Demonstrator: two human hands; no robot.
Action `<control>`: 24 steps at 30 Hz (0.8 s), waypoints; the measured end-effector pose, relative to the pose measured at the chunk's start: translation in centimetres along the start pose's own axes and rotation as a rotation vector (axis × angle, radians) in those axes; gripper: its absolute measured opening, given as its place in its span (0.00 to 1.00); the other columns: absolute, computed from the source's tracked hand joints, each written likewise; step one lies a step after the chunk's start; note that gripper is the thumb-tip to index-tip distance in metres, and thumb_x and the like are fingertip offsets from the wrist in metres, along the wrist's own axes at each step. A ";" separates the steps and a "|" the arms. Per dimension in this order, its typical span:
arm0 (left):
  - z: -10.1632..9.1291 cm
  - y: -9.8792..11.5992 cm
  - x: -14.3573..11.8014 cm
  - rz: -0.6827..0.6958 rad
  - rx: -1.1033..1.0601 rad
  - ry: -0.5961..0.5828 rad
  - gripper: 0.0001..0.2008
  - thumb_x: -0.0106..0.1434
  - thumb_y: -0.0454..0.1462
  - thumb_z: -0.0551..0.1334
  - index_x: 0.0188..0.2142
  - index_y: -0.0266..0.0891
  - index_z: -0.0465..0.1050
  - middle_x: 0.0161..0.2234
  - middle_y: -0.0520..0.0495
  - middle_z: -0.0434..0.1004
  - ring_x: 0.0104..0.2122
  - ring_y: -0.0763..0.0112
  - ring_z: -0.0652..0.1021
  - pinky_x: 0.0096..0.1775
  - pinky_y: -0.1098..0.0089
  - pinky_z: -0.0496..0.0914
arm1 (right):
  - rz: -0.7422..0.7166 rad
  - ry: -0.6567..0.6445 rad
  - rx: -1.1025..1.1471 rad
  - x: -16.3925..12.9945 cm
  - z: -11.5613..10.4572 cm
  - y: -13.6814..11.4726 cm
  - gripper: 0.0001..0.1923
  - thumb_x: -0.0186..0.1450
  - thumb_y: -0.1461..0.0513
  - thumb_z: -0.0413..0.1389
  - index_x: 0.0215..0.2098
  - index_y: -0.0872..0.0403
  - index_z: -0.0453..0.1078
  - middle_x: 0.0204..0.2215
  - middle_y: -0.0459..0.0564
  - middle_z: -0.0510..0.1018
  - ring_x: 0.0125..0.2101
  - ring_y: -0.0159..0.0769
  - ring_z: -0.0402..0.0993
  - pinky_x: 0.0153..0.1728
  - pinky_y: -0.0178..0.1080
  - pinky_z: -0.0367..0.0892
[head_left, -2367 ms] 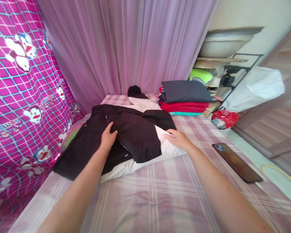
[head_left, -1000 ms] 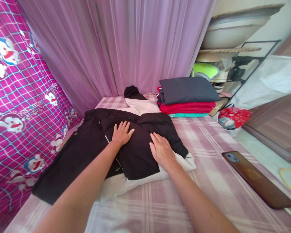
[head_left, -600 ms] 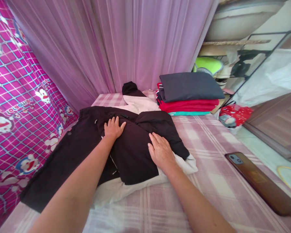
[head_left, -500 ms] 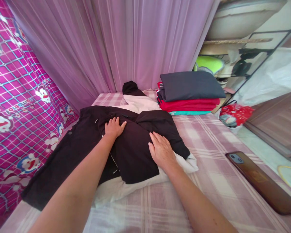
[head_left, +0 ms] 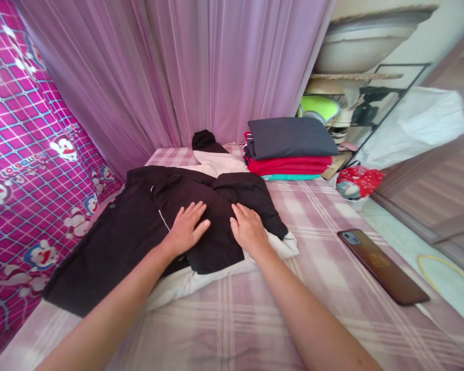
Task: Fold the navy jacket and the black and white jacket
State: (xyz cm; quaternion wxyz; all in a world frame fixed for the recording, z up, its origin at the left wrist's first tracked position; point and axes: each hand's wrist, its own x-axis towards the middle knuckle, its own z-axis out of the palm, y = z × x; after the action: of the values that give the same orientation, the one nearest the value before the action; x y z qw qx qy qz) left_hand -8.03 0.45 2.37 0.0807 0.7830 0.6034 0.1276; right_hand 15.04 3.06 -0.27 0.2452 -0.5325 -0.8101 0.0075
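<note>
Fingers (head_left: 197,209) extended (both sets), left hand (head_left: 186,229) has moved across black garment (head_left: 218,242) closer to right hand (head_left: 250,229).

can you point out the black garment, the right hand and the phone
black garment (head_left: 219,245): head view, on the black fabric near its middle
right hand (head_left: 249,229): head view, on the back of the hand
phone (head_left: 382,267): head view, on the middle of its back

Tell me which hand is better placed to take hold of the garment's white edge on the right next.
Probably the right hand: open and palm down, it sits close to that white edge. The left hand lies farther off, over the black fabric.
</note>
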 end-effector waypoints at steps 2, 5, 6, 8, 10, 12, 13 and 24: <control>0.8 1.8 -2.9 0.124 0.010 -0.044 0.35 0.69 0.57 0.43 0.69 0.46 0.50 0.70 0.45 0.52 0.69 0.58 0.52 0.67 0.48 0.45 | -0.002 -0.011 0.002 0.1 -0.5 0.0 0.24 0.71 0.60 0.45 0.63 0.58 0.65 0.61 0.59 0.69 0.59 0.46 0.66 0.61 0.48 0.58; 1.8 2.7 -4.8 0.137 0.052 -0.081 0.38 0.67 0.60 0.46 0.69 0.44 0.52 0.70 0.42 0.51 0.69 0.54 0.52 0.66 0.45 0.45 | -0.008 -0.009 -0.005 0.0 -1.7 -1.1 0.24 0.72 0.59 0.44 0.64 0.57 0.64 0.63 0.58 0.67 0.61 0.46 0.63 0.62 0.51 0.54; 2.0 2.6 -4.9 0.126 0.067 -0.079 0.39 0.66 0.61 0.46 0.69 0.43 0.52 0.70 0.41 0.50 0.69 0.53 0.52 0.66 0.44 0.45 | -0.025 -0.002 -0.007 -0.1 -2.2 -1.7 0.24 0.72 0.59 0.43 0.64 0.56 0.63 0.64 0.58 0.65 0.63 0.46 0.61 0.63 0.53 0.52; 2.3 2.2 -4.7 0.122 0.090 -0.066 0.40 0.65 0.62 0.47 0.69 0.42 0.52 0.70 0.40 0.50 0.69 0.52 0.53 0.66 0.44 0.45 | -0.099 -0.014 -0.005 -0.4 -2.9 -3.1 0.25 0.73 0.58 0.42 0.66 0.54 0.61 0.66 0.55 0.62 0.65 0.46 0.56 0.65 0.54 0.47; 2.4 1.9 -4.4 0.129 0.103 -0.060 0.41 0.65 0.62 0.47 0.69 0.42 0.51 0.70 0.40 0.50 0.69 0.52 0.53 0.66 0.44 0.46 | -0.182 -0.082 -0.007 -0.9 -3.2 -4.2 0.26 0.74 0.56 0.42 0.67 0.53 0.59 0.67 0.54 0.60 0.66 0.44 0.53 0.66 0.54 0.45; 2.4 1.8 -4.3 0.125 0.109 -0.064 0.42 0.65 0.62 0.47 0.69 0.41 0.51 0.70 0.40 0.50 0.69 0.52 0.53 0.66 0.44 0.46 | -0.215 -0.169 -0.028 -1.5 -3.1 -4.1 0.26 0.74 0.54 0.41 0.67 0.54 0.59 0.67 0.54 0.59 0.67 0.43 0.52 0.66 0.55 0.43; 2.4 1.8 -4.3 0.122 0.110 -0.065 0.42 0.65 0.62 0.47 0.69 0.41 0.50 0.70 0.40 0.50 0.69 0.52 0.52 0.66 0.44 0.47 | -0.196 -0.201 -0.048 -1.7 -3.0 -3.5 0.27 0.74 0.54 0.41 0.67 0.54 0.58 0.68 0.54 0.58 0.67 0.43 0.51 0.66 0.55 0.42; 2.6 2.0 -4.3 0.119 0.089 -0.058 0.39 0.66 0.61 0.48 0.69 0.44 0.51 0.70 0.43 0.50 0.69 0.54 0.53 0.66 0.45 0.46 | 0.120 -0.193 -0.205 -1.9 -5.1 1.7 0.28 0.73 0.54 0.40 0.68 0.54 0.57 0.68 0.56 0.57 0.67 0.46 0.50 0.65 0.62 0.42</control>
State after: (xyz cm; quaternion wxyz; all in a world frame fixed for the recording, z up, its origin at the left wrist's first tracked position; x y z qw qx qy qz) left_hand -6.45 -4.19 0.04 0.0554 0.8236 0.5583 0.0825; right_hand 19.15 0.92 3.02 0.1095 -0.5991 -0.7931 -0.0092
